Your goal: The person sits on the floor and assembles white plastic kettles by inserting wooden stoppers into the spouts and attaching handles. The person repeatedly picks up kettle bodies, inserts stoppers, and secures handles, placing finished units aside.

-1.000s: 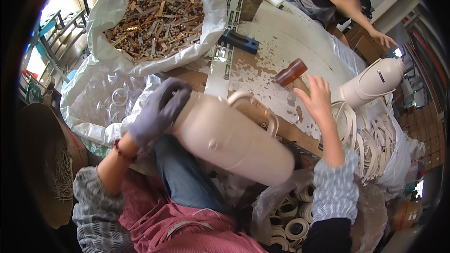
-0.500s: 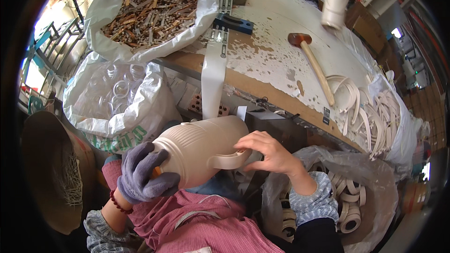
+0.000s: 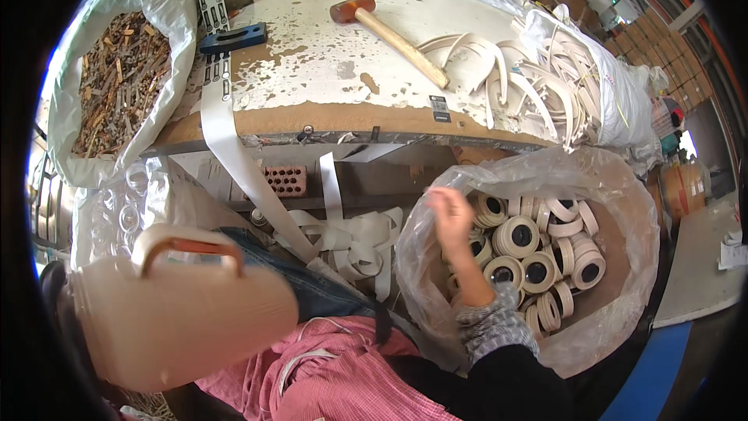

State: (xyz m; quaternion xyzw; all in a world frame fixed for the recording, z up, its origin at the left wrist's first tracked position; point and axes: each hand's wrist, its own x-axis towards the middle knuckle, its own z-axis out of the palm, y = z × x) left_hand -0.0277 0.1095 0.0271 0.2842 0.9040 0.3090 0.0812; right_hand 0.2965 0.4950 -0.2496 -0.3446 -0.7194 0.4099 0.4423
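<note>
A cream thermos jug [image 3: 183, 312] lies tilted at the lower left, blurred by motion. Its handle [image 3: 183, 249] arches on top with a brown inner face. My left hand does not show; the jug may be hiding it. My right hand [image 3: 453, 222] hovers by the left rim of a clear plastic bag [image 3: 615, 187], its fingers smeared and nothing visible in them. Inside that bag sit many cream rings with dark centres [image 3: 516, 237], some stacked together.
On the worn table lie a mallet [image 3: 401, 39], a blue-black clamp [image 3: 234, 37] and a pile of cream plastic strips [image 3: 553, 82]. A sack of small scraps [image 3: 58, 101] stands at left. White strapping [image 3: 241, 160] hangs over the table edge and coils below.
The jug has moved left and down and turned, away from my lap. My right hand has left its handle and now hovers at the ring bag. My view has swung right.
</note>
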